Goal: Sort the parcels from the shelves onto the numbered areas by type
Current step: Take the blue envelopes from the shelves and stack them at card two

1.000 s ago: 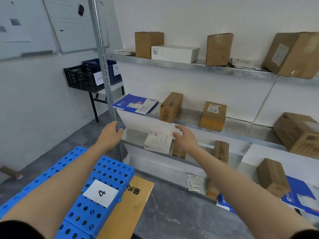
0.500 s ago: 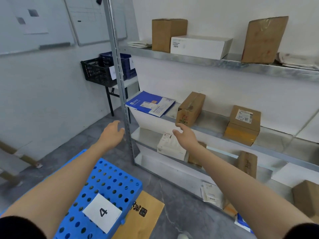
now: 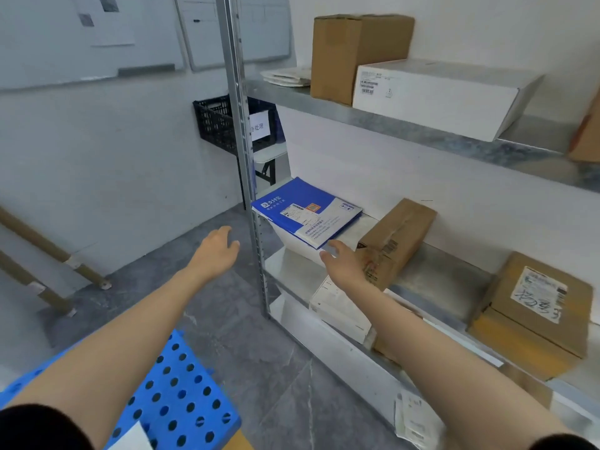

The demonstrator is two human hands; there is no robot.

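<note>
Empty and open, the right hand (image 3: 344, 264) has risen to the front edge of the blue courier envelope (image 3: 305, 211); the left hand (image 3: 216, 251) hangs open too. Pickup looks next.

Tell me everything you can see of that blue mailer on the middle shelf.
The blue mailer is a flat blue-and-white envelope with white logo print, a shipping label and a small orange mark. It lies face up at the left end of the middle shelf, its near corner past the shelf edge. The right hand reaches that corner with its fingertips; contact unclear.
</note>
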